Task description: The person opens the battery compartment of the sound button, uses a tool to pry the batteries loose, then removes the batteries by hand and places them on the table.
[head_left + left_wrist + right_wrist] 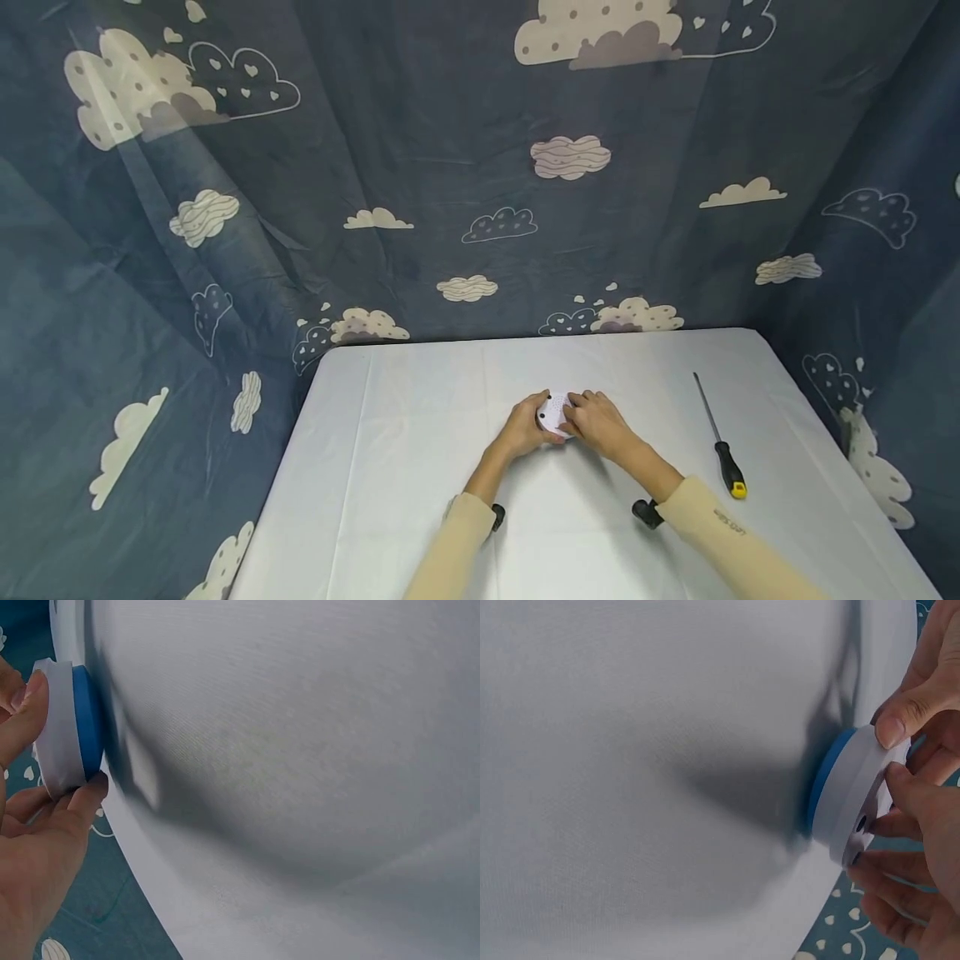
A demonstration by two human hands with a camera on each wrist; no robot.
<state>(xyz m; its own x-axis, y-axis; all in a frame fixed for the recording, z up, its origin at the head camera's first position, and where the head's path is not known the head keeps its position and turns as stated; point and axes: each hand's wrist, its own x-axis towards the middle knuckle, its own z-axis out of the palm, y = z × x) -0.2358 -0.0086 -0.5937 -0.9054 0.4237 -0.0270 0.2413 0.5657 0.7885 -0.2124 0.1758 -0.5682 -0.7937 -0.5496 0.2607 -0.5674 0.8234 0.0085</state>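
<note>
A round white device [554, 410] with a blue face or rim is held just above the table. Dark round spots mark its white back, and in the right wrist view [844, 791] the blue side faces the tabletop. Gripping it by the edge, my left hand [522, 428] has its thumb and fingers spread round the rim. My right hand [600, 427] has bent fingers against the white back and the near edge. What lies under the right fingertips is hidden.
A screwdriver [725, 458] with a black and yellow handle lies on the white-covered table [420, 467], right of the hands, shaft pointing away. Dark blue cloud-patterned cloth [450, 167] hangs behind and at both sides of the table.
</note>
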